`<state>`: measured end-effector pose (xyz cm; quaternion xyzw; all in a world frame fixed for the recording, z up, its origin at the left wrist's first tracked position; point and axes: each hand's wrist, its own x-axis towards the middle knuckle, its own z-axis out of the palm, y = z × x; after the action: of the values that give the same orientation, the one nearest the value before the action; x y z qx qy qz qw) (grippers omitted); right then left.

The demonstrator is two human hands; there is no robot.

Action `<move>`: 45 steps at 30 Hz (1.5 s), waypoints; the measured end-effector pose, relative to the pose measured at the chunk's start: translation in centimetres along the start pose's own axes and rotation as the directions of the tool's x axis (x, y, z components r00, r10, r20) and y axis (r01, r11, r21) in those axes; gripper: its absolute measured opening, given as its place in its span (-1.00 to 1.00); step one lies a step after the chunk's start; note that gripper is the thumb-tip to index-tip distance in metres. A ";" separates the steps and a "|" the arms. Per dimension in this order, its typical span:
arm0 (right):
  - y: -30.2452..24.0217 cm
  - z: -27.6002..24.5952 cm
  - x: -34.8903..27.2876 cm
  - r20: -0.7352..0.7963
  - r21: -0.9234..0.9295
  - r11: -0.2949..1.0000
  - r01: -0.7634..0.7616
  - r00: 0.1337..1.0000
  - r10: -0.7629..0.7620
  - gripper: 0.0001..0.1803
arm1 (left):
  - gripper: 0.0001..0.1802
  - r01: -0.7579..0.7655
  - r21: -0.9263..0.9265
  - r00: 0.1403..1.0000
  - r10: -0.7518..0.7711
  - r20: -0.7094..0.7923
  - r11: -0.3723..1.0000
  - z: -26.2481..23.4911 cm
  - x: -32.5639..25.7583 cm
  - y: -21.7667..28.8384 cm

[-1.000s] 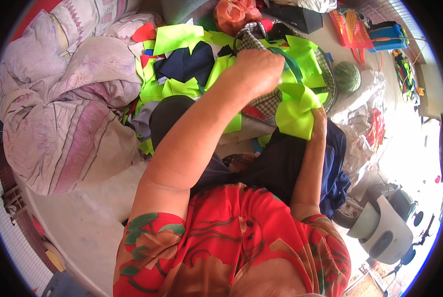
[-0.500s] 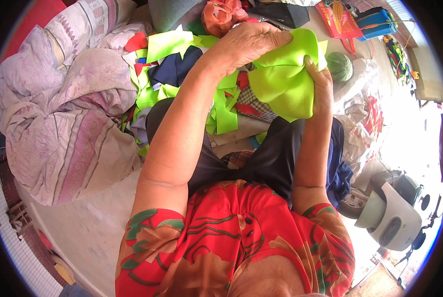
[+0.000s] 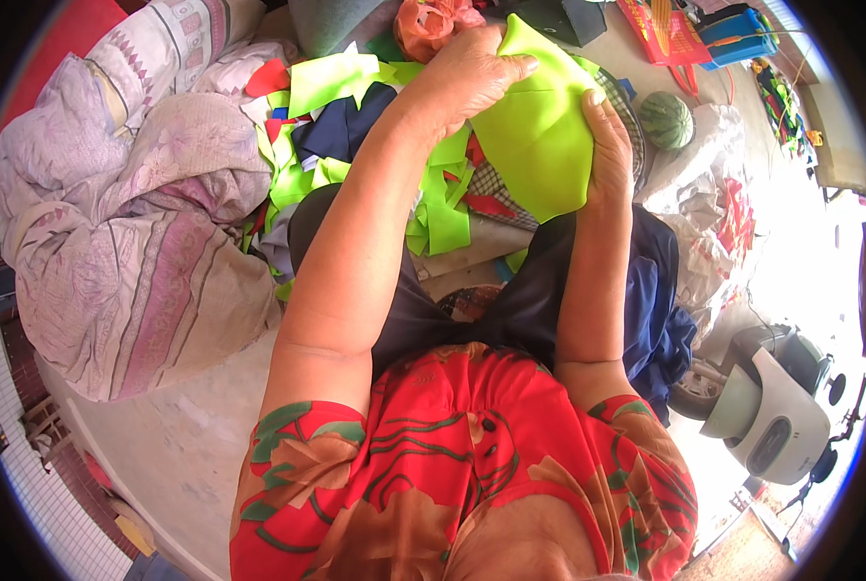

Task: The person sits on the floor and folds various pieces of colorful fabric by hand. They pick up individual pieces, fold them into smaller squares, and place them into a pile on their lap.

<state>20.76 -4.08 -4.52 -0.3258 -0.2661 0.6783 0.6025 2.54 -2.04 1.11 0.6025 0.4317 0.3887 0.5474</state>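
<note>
A bright yellow-green piece of fabric (image 3: 535, 131) is stretched out between my two hands above my lap. My left hand (image 3: 472, 77) pinches its upper left part, the thumb lying on top of the cloth. At the right edge, my right hand (image 3: 609, 145) grips the cloth with the thumb in front and the other fingers hidden behind. Under and beside the fabric lies a black-and-white checked cloth (image 3: 496, 179) with red bits on it. To the left of that spreads a heap of yellow-green scraps (image 3: 438, 223), with a dark blue scrap (image 3: 341, 126) among them.
Crumpled patterned bedding (image 3: 133, 223) fills the left side. An orange-red plastic bag (image 3: 433, 27) sits at the back, and a striped green melon (image 3: 666, 120) at the right. Beyond it are white plastic bags (image 3: 699, 208) and a grey-white machine (image 3: 782, 416).
The yellow-green fabric has been drawn out flatter and smoother, where it was folded and creased before. Both hands have shifted slightly left, and the left one has turned.
</note>
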 end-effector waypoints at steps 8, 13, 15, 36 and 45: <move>0.0 -0.5 -0.7 0.055 -0.005 1.000 0.029 0.998 -0.028 -0.65 | -0.64 0.025 -0.187 0.994 -0.044 -0.098 0.982 0.5 0.3 -0.9; -0.6 0.8 -1.6 0.100 -0.054 0.989 0.135 0.987 -0.129 -0.62 | -0.64 -0.043 -0.296 0.994 0.069 0.080 0.954 0.9 0.8 -2.2; -1.0 1.3 -1.9 0.118 -0.081 0.986 0.148 0.983 -0.137 -0.62 | -0.72 -0.086 -0.313 0.990 0.116 0.079 0.946 1.2 0.9 -2.5; -6.4 3.9 -2.5 0.232 -0.010 0.914 0.405 0.890 -0.392 -0.73 | -0.77 0.063 -0.207 0.998 -0.066 -0.007 0.976 1.0 0.5 -1.3; -1.9 0.6 0.4 -0.098 -0.262 0.852 0.453 0.866 -0.490 -0.84 | -0.67 0.229 -0.696 0.973 -0.132 0.191 0.680 2.2 0.7 -1.4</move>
<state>21.52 -3.43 -2.71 -0.3714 -0.3652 0.4453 0.7282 4.69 -2.05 -0.55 0.3208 0.2693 0.4308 0.7994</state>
